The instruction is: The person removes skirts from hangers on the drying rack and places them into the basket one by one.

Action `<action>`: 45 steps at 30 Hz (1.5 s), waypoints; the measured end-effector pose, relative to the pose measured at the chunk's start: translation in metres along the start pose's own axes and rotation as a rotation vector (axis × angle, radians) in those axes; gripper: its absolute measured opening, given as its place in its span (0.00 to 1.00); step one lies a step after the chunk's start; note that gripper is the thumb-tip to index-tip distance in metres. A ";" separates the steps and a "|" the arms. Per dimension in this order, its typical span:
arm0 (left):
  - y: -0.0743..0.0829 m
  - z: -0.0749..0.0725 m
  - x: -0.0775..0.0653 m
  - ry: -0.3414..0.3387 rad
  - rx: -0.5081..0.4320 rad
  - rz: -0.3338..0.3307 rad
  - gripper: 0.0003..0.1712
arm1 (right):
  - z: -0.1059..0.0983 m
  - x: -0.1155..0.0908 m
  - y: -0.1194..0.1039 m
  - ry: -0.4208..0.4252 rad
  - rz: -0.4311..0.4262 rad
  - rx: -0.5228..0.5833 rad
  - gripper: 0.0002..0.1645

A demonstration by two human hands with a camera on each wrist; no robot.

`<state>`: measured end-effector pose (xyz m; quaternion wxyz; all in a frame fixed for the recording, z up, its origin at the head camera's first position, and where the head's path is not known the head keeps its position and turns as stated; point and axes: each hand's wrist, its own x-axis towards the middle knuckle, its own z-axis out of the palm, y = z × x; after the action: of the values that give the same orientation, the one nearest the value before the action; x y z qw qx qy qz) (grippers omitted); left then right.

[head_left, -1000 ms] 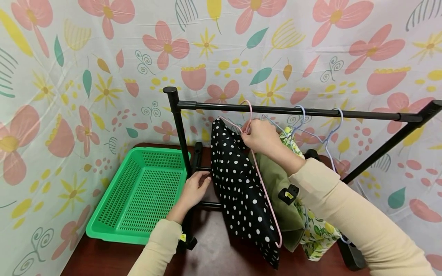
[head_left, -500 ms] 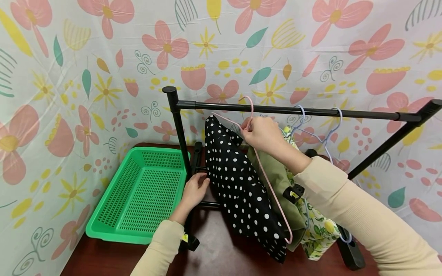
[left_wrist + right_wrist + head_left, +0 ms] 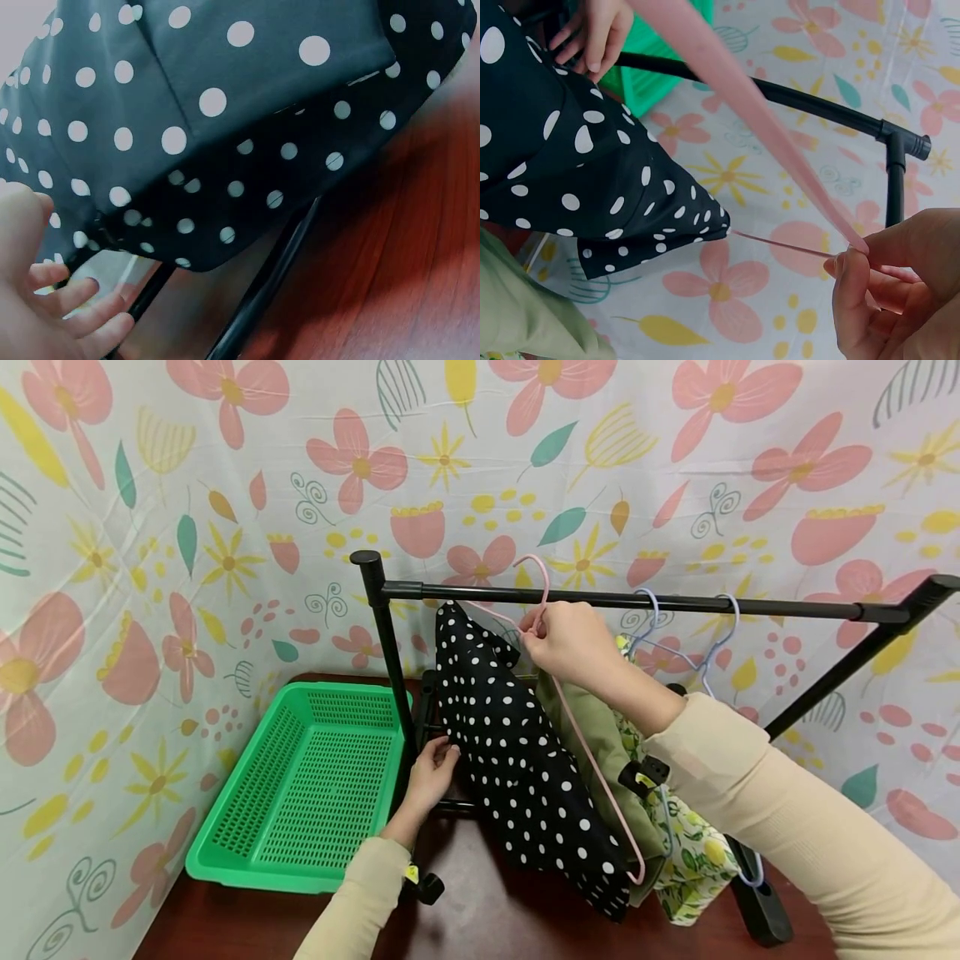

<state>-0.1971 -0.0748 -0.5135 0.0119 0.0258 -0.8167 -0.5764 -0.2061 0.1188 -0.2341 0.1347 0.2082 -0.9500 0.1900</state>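
My right hand [image 3: 566,642] pinches a pink hanger [image 3: 585,747] at its neck, just below the hook. The hook rises above the black rod. A black garment with white polka dots [image 3: 517,760] hangs over the hanger's far shoulder, while the near shoulder is bare. In the right wrist view, thumb and fingers [image 3: 851,274] meet on the pink hanger [image 3: 757,124]. My left hand [image 3: 433,772] is at the garment's left edge, fingers loosely bent and gripping nothing; the left wrist view has the hand [image 3: 52,300] beside the dotted cloth [image 3: 187,97].
A black clothes rack [image 3: 465,594] stands on the red-brown table [image 3: 480,902]. On its rod, blue hangers [image 3: 727,627] sit right of my hand. An olive garment [image 3: 600,727] and a lemon-print garment [image 3: 690,852] hang behind the dotted one. A green basket [image 3: 326,793] is at left.
The pink hanger's hook has risen higher above the rod. The dotted garment's top has shifted left, and the hanger's lower end has swung right and up. My left hand has barely moved.
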 end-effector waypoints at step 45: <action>0.020 0.025 -0.006 -0.243 -0.948 -0.305 0.13 | -0.023 -0.008 -0.009 0.122 -0.017 -0.040 0.18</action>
<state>-0.1928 -0.0438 -0.5031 -0.1570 0.0690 -0.4481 -0.8774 -0.1910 0.1240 -0.2138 0.1983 0.2014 -0.9418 0.1822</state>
